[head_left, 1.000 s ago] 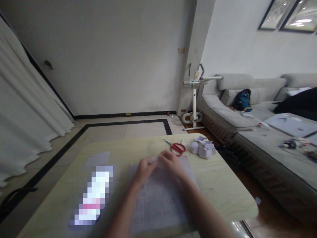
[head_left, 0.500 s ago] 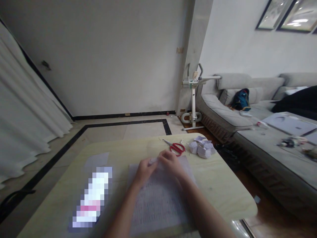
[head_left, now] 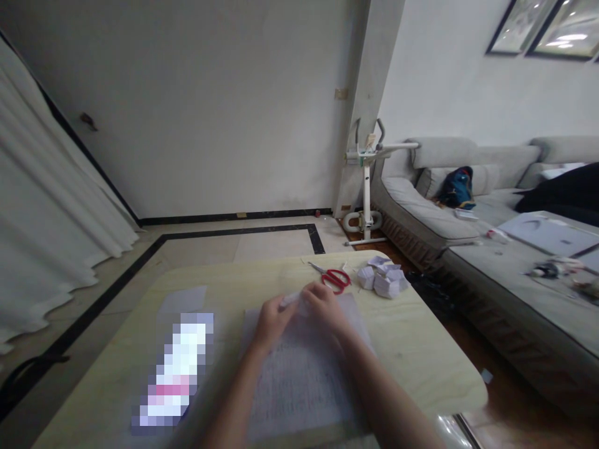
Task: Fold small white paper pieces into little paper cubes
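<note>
Between my two hands is a small piece of white paper (head_left: 291, 299), pinched at its left end by my left hand (head_left: 272, 319) and at its right by my right hand (head_left: 322, 305). Both hands are closed, and much of the piece is hidden by the fingers. Beneath them lies a large printed sheet (head_left: 299, 380), its text too blurred to read. Just beyond my right hand rest red-handled scissors (head_left: 334, 280), blades pointing away to the left. Several folded white paper pieces (head_left: 384, 279) sit in a cluster to the right of the scissors.
A pale wooden table (head_left: 416, 355) with rounded corners carries everything. On its left lie a blurred-out phone-shaped object (head_left: 178, 368) and a white paper scrap (head_left: 187, 299). A grey sofa (head_left: 505, 268) stands to the right, with exercise equipment (head_left: 366, 193) behind the table.
My fingers have shifted slightly around the small paper, and a little more of it shows between them. The view has moved very slightly; the other things stay in place.
</note>
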### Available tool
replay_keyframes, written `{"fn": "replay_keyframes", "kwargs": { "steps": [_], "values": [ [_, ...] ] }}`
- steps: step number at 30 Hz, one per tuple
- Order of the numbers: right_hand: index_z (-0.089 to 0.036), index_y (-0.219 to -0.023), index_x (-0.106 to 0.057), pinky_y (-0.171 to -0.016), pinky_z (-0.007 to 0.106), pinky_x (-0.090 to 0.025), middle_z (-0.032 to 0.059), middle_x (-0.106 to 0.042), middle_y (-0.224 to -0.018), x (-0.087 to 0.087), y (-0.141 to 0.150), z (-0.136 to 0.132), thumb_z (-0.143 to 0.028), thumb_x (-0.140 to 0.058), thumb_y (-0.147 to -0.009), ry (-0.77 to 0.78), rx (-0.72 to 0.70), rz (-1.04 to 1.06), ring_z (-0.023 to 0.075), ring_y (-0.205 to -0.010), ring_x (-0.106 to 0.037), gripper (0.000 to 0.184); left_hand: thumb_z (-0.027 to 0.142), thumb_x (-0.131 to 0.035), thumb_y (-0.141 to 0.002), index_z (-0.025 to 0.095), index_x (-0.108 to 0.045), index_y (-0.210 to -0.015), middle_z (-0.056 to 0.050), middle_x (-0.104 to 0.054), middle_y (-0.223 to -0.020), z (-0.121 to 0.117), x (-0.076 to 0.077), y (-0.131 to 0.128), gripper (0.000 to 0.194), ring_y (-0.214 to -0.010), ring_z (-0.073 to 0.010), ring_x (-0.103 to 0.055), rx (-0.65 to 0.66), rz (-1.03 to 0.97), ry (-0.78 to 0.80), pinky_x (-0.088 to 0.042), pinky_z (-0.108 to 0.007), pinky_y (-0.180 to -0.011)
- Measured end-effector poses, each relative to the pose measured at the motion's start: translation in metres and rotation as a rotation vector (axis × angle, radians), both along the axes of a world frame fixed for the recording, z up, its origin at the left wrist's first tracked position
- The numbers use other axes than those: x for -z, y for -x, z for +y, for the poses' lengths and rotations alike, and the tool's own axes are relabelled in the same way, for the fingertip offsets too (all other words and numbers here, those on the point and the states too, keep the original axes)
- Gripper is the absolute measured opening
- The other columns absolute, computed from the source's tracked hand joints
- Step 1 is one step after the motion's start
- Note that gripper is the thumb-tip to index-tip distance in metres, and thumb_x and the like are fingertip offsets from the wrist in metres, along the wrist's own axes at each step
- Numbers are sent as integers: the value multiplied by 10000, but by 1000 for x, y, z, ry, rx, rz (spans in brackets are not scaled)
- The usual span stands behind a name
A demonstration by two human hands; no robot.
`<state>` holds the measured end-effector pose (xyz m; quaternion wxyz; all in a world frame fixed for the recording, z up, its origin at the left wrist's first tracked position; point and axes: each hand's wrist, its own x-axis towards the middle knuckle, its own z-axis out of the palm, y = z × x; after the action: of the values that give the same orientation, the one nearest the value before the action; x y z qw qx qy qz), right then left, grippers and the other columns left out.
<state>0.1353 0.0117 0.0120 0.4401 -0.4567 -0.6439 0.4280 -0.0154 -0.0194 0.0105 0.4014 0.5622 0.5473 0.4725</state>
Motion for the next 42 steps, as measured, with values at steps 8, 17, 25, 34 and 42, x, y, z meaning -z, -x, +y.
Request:
{"fn": "replay_keyframes", "kwargs": {
  "steps": [8,17,25,34,42],
  "values": [
    [-176,-658,-550,-532,222,-375,-9,-543,-642,5,2,-1,-317,-543,-801,59,-44,-25,131,-615,-507,201,483,-593,-725,128,-619,-675,-2,-583,-544,5,6,5,359,-521,-149,-544,-91,-35,11,-392,-220,-498],
    [-187,-689,-571,-549,224,-376,-3,-557,-666,2,3,-3,-296,-530,-799,48,-23,-58,142,-649,-521,160,467,-510,-789,143,-615,-619,5,-582,-546,4,4,6,381,-550,-142,-520,-110,-23,-46,-372,-219,-536],
    [-173,-654,-561,-510,205,-342,-13,-534,-624,-2,1,-6,-328,-527,-823,25,-107,-70,122,-597,-495,232,455,-599,-732,123,-634,-722,-5,-602,-604,4,4,3,334,-573,-147,-547,-34,-67,29,-392,-217,-523],
    [-169,-690,-605,-524,211,-366,3,-575,-639,-1,2,-4,-376,-493,-850,103,-125,-41,123,-590,-511,285,448,-613,-728,113,-619,-650,-3,-580,-544,4,3,6,344,-523,-132,-528,-99,-81,33,-382,-212,-500],
    [-170,-648,-550,-536,213,-369,-5,-551,-627,5,3,-2,-359,-496,-844,20,-40,-78,123,-607,-508,277,492,-521,-786,120,-617,-655,-20,-598,-567,4,7,5,406,-547,-154,-551,-84,-111,25,-392,-226,-503]
  ]
}}
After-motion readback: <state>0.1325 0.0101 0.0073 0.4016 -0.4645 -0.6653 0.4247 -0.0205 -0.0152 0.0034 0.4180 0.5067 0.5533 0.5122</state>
